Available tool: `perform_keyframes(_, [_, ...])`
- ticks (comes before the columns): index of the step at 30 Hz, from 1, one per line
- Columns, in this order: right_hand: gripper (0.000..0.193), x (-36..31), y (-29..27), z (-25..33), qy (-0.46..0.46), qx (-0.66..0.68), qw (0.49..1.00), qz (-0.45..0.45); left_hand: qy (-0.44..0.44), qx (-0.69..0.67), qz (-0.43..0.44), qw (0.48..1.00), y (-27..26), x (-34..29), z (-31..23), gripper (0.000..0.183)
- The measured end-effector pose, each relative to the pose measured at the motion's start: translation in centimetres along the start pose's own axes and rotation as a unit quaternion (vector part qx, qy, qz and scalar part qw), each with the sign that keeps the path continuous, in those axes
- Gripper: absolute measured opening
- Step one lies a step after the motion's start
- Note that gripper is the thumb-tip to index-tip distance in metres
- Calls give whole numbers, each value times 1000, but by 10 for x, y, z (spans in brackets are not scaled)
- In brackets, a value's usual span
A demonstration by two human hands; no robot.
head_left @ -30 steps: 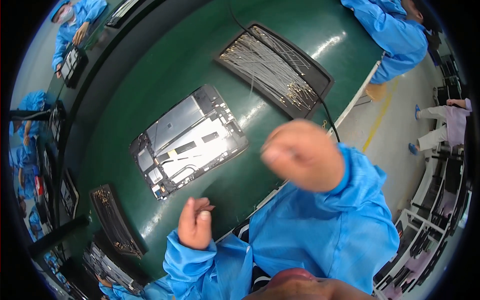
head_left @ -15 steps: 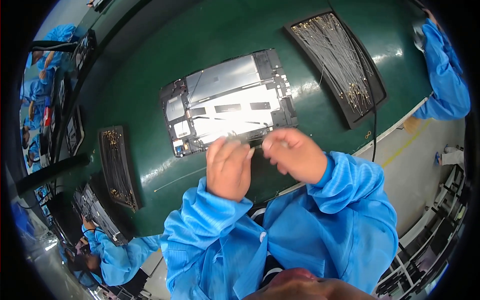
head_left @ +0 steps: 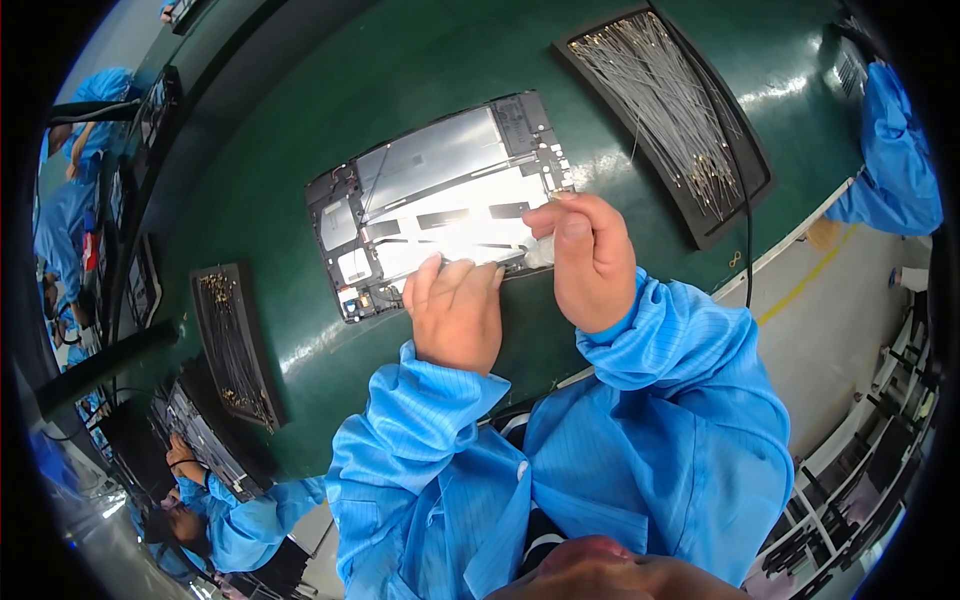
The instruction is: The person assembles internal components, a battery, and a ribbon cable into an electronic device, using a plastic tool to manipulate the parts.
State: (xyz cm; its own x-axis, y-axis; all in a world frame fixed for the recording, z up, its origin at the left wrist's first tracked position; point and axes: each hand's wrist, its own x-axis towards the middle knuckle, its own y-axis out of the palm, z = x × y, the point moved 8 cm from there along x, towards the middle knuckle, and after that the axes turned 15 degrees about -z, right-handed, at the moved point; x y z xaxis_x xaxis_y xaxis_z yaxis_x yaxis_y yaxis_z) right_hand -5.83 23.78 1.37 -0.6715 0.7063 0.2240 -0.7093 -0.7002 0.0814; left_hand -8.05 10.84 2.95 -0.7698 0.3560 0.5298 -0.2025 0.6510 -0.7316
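Observation:
An opened flat device [head_left: 430, 165], with a black frame, silver panels and small circuit parts, lies tilted on the green bench. My left hand [head_left: 458, 315] rests over its near edge, fingers stretched onto the bright panel and slightly apart. Toward the device's right edge, my right hand [head_left: 597, 265] is closed in a pinch. What sits between its fingertips is too small to make out. A whitish patch shows beside that palm, its nature unclear. Dark thin cables run along the device's panels.
A black tray [head_left: 708, 236] of grey cables with gold ends stands at the far right. Another tray [head_left: 197, 300] holds dark cables at left. Co-workers in blue sit left and right, one with a similar device [head_left: 215, 440]. A black cord [head_left: 749, 260] hangs over the bench edge.
My right hand has moved up onto the device's right side, away from my left hand. The thin cable that lay left of my left hand no longer shows there.

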Motion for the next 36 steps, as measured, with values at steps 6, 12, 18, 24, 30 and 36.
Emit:
perform_keyframes(6, [23,1,1,2,-24,8,1000,11,-2,25,4,1000,6,-3,4,14])
perform_keyframes(12, [24,4,5,8,-36,8,999,32,7,17,-2,1000,1,3,-1,13])
perform_keyframes(18, [22,4,4,4,-15,7,1000,20,3,15,3,1000,1,2,0,12])
perform_keyframes(24, [20,11,23,16,7,-91,986,141,-2,12,7,1000,3,-3,6,15])
perform_keyframes(30, [16,-4,47,40,-235,-172,926,239,5,3,22,1000,1,-5,6,16])
perform_keyframes(36, [21,-2,49,37,-266,-166,917,247,6,24,51,998,2,-2,14,14])
